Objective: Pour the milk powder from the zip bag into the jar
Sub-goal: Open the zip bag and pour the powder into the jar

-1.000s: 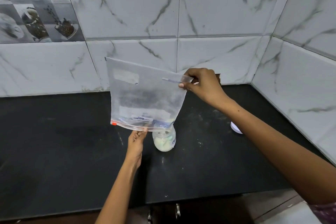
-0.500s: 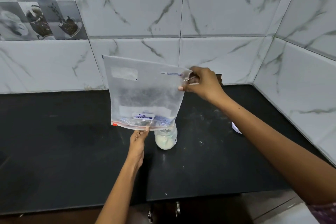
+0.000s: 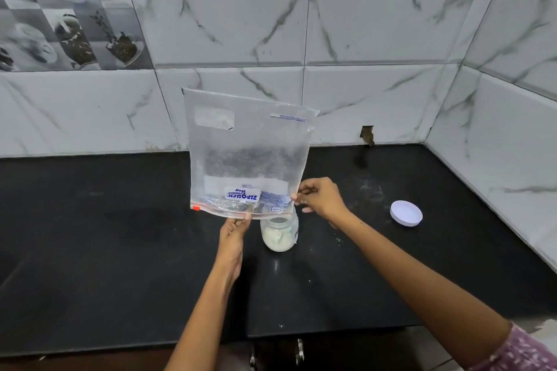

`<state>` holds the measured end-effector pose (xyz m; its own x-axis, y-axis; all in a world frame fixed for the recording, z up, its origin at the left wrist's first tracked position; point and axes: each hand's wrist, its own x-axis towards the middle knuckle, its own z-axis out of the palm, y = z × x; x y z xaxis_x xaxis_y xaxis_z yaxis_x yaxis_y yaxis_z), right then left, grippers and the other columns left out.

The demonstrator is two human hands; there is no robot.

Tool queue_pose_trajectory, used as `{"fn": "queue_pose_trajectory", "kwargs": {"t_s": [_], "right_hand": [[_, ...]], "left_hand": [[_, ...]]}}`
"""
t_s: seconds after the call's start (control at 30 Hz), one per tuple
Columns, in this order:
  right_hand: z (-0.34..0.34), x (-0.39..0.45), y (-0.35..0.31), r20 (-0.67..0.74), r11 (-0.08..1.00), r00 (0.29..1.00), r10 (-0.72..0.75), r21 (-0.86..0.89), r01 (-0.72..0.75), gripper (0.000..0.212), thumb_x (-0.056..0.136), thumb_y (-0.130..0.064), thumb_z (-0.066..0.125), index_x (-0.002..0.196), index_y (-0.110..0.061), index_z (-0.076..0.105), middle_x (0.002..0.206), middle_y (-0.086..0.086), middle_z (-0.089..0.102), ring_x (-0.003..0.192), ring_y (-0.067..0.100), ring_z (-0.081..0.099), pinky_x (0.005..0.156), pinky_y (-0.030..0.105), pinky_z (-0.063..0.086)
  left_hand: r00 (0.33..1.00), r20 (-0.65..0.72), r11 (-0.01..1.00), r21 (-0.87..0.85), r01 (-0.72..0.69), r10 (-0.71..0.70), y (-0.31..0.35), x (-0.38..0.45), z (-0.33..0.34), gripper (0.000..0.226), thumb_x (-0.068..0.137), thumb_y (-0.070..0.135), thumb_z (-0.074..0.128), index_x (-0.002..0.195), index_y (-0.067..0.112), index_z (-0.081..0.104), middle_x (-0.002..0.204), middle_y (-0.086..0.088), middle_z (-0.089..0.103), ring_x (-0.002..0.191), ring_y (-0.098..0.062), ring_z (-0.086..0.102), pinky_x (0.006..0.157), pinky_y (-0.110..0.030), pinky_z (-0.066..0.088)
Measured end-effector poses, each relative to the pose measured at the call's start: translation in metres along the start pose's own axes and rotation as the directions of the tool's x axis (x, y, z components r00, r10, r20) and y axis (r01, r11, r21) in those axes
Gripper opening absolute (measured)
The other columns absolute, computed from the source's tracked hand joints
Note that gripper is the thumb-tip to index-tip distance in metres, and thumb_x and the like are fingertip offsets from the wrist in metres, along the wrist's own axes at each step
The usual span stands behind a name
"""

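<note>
A clear zip bag point(image 3: 247, 153) stands upside down, its zip edge at the bottom just above the mouth of a small clear jar point(image 3: 279, 233) on the black counter. White milk powder fills the jar's lower part. The bag looks nearly empty, with a powdery film inside. My left hand point(image 3: 233, 235) pinches the bag's zip edge from below, left of the jar. At the bag's lower right corner, my right hand point(image 3: 321, 197) pinches the zip end, just above and right of the jar.
The jar's white lid point(image 3: 406, 213) lies on the black counter point(image 3: 105, 235) to the right. Marble-tiled walls close the back and right side, forming a corner. Specks of spilled powder dot the counter near the jar. The counter's front edge runs just below my forearms.
My right hand has let go of the bag's upper right corner and dropped down to the lower right corner at the zip. The left hand and bag stayed over the jar.
</note>
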<state>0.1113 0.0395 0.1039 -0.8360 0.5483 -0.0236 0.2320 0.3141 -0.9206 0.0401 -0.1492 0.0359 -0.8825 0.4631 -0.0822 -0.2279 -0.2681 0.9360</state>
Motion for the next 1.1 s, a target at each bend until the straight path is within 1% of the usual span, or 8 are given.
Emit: {"fn": "queue_pose_trajectory", "kwargs": {"t_s": [0.17,0.27,0.43,0.53,0.67,0.8,0.9,1.1], "right_hand": [[0.009,-0.004,0.007,-0.026,0.999,0.999,-0.031,0.019,0.032,0.016,0.079,-0.010,0.075,0.086,0.003,0.068,0.080,0.019,0.072,0.064,0.012,0.069,0.051,0.017,0.054],[0.009,-0.004,0.004,-0.092,0.997,0.993,-0.076,0.010,0.077,0.011,0.079,-0.010,0.075,0.080,0.001,0.070,0.075,0.015,0.072,0.061,0.009,0.069,0.049,0.016,0.053],[0.015,-0.001,0.002,-0.056,0.994,0.993,-0.104,-0.021,0.103,0.011,0.080,-0.009,0.074,0.076,0.001,0.071,0.080,0.022,0.072,0.076,0.026,0.072,0.062,0.034,0.062],[0.013,0.000,0.000,-0.035,0.995,0.995,-0.090,-0.044,0.089,0.012,0.078,-0.011,0.076,0.075,-0.001,0.072,0.078,0.018,0.072,0.072,0.022,0.070,0.060,0.031,0.061],[0.006,0.004,-0.002,-0.134,0.997,0.989,-0.071,-0.018,0.069,0.010,0.074,-0.013,0.078,0.067,-0.013,0.073,0.064,-0.001,0.068,0.060,0.005,0.061,0.049,0.013,0.052],[0.008,0.000,0.000,-0.054,0.992,0.995,-0.081,-0.103,0.075,0.011,0.074,-0.012,0.077,0.065,-0.013,0.073,0.065,-0.002,0.069,0.062,0.010,0.062,0.059,0.025,0.056],[0.002,0.003,-0.002,-0.146,0.997,0.988,-0.059,-0.061,0.051,0.018,0.074,-0.005,0.072,0.061,-0.017,0.071,0.069,0.000,0.071,0.068,0.017,0.066,0.061,0.030,0.056],[0.004,0.000,0.003,-0.129,0.998,0.990,-0.051,-0.044,0.046,0.023,0.073,-0.004,0.073,0.058,-0.021,0.069,0.065,-0.008,0.068,0.065,0.004,0.063,0.061,0.018,0.050]], "left_hand": [[1.000,-0.023,1.000,-0.005,-0.015,0.015,-0.001,0.000,-0.003,0.028,0.094,0.014,0.057,0.121,0.014,0.062,0.117,0.007,0.069,0.120,-0.008,0.056,0.106,-0.030,0.036],[1.000,-0.017,1.000,0.000,-0.014,0.014,-0.001,0.000,-0.003,0.024,0.094,0.014,0.057,0.117,0.016,0.063,0.115,0.007,0.070,0.113,-0.003,0.060,0.107,-0.031,0.036],[1.000,-0.023,1.000,-0.008,-0.009,0.009,-0.004,0.001,-0.002,0.023,0.093,0.014,0.057,0.115,0.013,0.064,0.119,0.001,0.068,0.120,-0.012,0.057,0.111,-0.035,0.034],[1.000,-0.024,1.000,-0.021,-0.006,0.006,-0.006,0.002,-0.004,0.022,0.093,0.014,0.058,0.114,0.016,0.065,0.118,0.003,0.069,0.120,-0.012,0.057,0.110,-0.035,0.036],[1.000,-0.006,1.000,0.003,-0.013,0.013,-0.005,0.003,-0.002,0.022,0.093,0.014,0.058,0.114,0.015,0.065,0.115,0.004,0.071,0.115,-0.006,0.060,0.106,-0.029,0.037],[1.000,-0.010,1.000,0.005,-0.024,0.024,-0.006,0.003,-0.001,0.021,0.094,0.013,0.057,0.113,0.015,0.066,0.114,0.002,0.071,0.111,-0.007,0.062,0.100,-0.025,0.041],[1.000,-0.020,1.000,-0.007,-0.015,0.015,-0.006,0.005,0.002,0.021,0.093,0.013,0.059,0.113,0.011,0.066,0.115,-0.003,0.071,0.113,-0.013,0.062,0.102,-0.028,0.041],[0.995,-0.097,1.000,-0.011,0.003,-0.004,-0.010,0.006,0.001,0.010,0.090,0.014,0.063,0.095,0.014,0.072,0.103,-0.002,0.073,0.106,-0.012,0.062,0.096,-0.026,0.041]]}}
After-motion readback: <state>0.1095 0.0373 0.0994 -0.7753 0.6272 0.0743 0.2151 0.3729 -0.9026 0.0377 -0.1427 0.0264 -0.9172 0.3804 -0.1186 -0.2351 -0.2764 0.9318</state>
